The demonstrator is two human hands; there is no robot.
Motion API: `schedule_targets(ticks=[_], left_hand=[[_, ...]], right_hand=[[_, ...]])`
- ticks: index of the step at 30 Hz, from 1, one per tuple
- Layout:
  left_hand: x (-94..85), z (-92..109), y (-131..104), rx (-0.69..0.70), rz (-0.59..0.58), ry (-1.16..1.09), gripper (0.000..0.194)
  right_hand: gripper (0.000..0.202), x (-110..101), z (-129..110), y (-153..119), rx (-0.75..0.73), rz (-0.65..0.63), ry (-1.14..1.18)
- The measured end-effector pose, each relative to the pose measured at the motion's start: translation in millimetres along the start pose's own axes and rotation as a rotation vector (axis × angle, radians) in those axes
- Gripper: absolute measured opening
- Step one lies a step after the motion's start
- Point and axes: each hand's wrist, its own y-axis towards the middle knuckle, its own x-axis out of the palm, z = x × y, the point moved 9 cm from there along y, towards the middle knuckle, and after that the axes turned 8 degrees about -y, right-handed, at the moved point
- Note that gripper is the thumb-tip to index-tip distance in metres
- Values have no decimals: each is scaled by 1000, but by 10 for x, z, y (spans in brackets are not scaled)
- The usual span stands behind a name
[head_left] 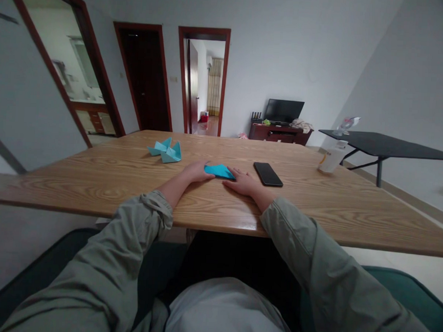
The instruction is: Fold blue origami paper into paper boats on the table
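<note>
At the center of the wooden table (140, 182), blue folded paper (220, 171) lies flat. Left hand (196, 172) at its 9 o'clock end, right hand (244, 182) at its 4 o'clock end, both touching, fingers spread on it; can't tell if either pinches. Black phone (267, 174) just beside right hand, 3 o'clock of paper. Light-blue folded paper piece (167, 150) at 10 o'clock.
</note>
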Motion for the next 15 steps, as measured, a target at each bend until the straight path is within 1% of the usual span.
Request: schedule_targets(ticks=[3,6,9,11,13,15], left_hand=[[-12,-4,16,20,6,-91,84],[-64,13,5,59,41,-135,79],[-134,34,-17,98,82,-135,65],[-155,36,-25,103,77,-108,53],[-168,36,-31,99,60,-69,45],[-176,46,-38,101,37,-38,40]], right_hand=[[84,-11,11,9,-1,8,-2],[83,-8,18,24,-4,16,-4],[83,7,23,30,0,26,16],[82,-3,17,17,1,31,37],[80,-77,8,-13,-2,53,68],[74,-259,11,-56,-5,129,104]])
